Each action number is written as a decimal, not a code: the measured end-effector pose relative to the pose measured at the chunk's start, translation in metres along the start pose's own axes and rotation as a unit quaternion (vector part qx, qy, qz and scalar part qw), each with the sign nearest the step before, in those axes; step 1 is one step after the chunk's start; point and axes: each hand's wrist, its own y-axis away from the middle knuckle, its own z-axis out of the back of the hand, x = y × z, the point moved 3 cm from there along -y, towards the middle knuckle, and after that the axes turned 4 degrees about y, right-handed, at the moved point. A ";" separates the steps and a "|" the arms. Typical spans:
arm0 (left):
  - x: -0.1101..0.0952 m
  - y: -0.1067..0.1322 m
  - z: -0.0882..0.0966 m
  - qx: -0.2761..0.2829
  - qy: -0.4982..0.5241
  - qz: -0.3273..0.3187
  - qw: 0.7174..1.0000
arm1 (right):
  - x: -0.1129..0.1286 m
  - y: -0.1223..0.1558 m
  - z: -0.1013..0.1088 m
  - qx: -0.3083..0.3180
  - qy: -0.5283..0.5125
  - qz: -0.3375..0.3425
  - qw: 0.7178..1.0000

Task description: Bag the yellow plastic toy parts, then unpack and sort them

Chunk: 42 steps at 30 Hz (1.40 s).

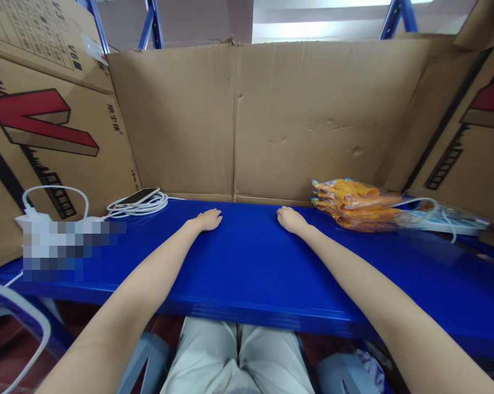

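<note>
Blue table (247, 262) | left hand (209, 219): half-curled, touching | right hand (291, 220): half-curled, touching

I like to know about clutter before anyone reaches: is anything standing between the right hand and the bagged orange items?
Nothing visible stands between the right hand and the bagged orange items; only the blue tabletop shows in the gap.

My 1 remote feed: head camera | I look from above the lap (203, 355), at the near side of the blue table (247, 268) | facing forward and down | arms (142, 293) sit close at the bottom edge, left hand (209, 219) and right hand (291, 220) farther out, mid-frame | cardboard panel (308, 109) beyond, facing me
</note>
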 end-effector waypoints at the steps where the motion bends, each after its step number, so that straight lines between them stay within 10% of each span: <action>1: 0.000 0.000 0.000 0.000 -0.001 -0.001 1.000 | 0.000 0.000 0.000 0.001 0.007 0.003 1.000; 25: 0.000 0.000 0.000 0.001 -0.014 0.000 1.000 | 0.000 -0.012 0.031 0.024 0.155 0.081 0.984; 30: 0.002 -0.001 -0.002 -0.005 -0.004 -0.003 1.000 | -0.048 -0.024 0.071 -0.169 0.176 -0.094 0.965; 35: 0.005 -0.006 -0.005 -0.012 0.000 -0.009 1.000 | -0.114 -0.025 0.054 -0.220 0.108 -0.347 0.905; 42: 0.005 -0.008 -0.005 -0.010 -0.003 -0.017 1.000 | -0.125 -0.010 0.044 -0.223 0.112 -0.325 0.912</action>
